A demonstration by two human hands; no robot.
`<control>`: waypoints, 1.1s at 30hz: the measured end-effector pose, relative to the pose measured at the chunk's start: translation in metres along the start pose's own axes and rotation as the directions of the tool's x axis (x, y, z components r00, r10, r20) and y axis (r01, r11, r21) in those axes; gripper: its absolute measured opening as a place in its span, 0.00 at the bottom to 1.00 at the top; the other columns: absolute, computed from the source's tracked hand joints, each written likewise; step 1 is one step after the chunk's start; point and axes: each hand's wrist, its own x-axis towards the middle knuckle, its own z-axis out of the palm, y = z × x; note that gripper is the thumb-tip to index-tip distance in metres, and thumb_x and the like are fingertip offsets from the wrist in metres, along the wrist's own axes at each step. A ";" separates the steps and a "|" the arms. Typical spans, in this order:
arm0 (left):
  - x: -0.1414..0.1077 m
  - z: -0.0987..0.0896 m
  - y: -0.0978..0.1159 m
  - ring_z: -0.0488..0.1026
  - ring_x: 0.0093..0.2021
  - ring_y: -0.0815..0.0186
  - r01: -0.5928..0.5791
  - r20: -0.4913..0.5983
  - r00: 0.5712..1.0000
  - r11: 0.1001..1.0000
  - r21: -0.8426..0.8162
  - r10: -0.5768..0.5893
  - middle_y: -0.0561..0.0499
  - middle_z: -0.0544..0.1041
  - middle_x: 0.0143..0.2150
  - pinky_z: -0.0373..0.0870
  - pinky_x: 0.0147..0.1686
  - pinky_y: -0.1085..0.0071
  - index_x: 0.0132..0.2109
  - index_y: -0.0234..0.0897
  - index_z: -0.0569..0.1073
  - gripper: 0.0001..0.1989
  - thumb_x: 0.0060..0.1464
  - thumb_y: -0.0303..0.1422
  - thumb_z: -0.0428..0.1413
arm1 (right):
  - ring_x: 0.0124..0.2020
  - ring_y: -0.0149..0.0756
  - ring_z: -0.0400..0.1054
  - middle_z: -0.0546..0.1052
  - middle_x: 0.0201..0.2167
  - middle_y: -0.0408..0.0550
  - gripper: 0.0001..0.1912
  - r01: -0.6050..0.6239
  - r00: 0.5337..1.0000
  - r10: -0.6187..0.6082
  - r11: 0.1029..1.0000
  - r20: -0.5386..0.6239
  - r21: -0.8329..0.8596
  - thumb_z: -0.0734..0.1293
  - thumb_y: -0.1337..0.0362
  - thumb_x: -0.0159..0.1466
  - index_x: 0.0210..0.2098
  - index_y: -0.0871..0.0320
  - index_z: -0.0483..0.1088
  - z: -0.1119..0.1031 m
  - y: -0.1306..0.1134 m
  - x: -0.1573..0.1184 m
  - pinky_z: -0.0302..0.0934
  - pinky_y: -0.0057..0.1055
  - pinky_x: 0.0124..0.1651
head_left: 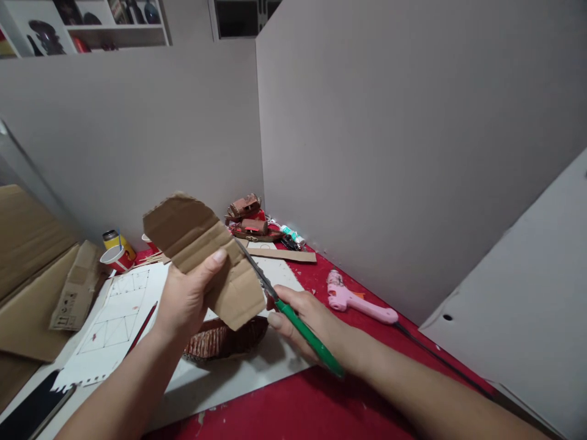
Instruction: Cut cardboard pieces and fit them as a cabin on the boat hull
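My left hand (188, 299) grips a creased piece of brown cardboard (192, 232), its thumb lying on the upper face. The piece is held tilted in the air and its far end has cut-off corners. In my right hand (316, 324) is a pair of scissors (312, 342) with green handles, closed in by the fingers. The dark blades lie along the cardboard's right edge. Under the cardboard, a brown ribbed boat-shaped hull (220, 342) rests on a white board (238, 379), partly hidden by the cardboard and my left hand.
A pink glue gun (362, 302) with a black cord lies on the red tabletop (275, 409) at right. Small model boats (254, 229) stand in the corner beside a cardboard strip (288, 253). At left are a drawing sheet (114, 318), paper cup (118, 260), phone (39, 406) and cardboard boxes (32, 305).
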 end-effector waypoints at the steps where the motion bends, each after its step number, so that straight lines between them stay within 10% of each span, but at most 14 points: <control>1: -0.001 0.001 -0.003 0.80 0.43 0.63 0.024 0.015 1.000 1.000 -0.001 -0.024 0.48 0.83 0.45 0.78 0.42 0.72 0.54 0.40 0.76 0.27 0.46 0.32 0.69 | 0.27 0.34 0.60 0.68 0.27 0.44 0.28 -0.003 1.000 0.003 1.000 0.000 -0.026 0.54 0.37 0.66 0.33 0.56 0.62 -0.001 0.000 0.001 0.54 0.31 0.31; 33: -0.014 0.007 -0.011 0.78 0.50 0.54 0.181 0.075 0.980 0.983 0.011 -0.182 0.45 0.81 0.50 0.78 0.47 0.62 0.58 0.41 0.73 0.31 0.46 0.34 0.69 | 0.30 0.37 0.67 0.71 0.24 0.44 0.23 -0.021 0.993 0.047 0.970 -0.104 0.242 0.62 0.43 0.66 0.32 0.58 0.70 0.015 0.011 -0.002 0.65 0.31 0.36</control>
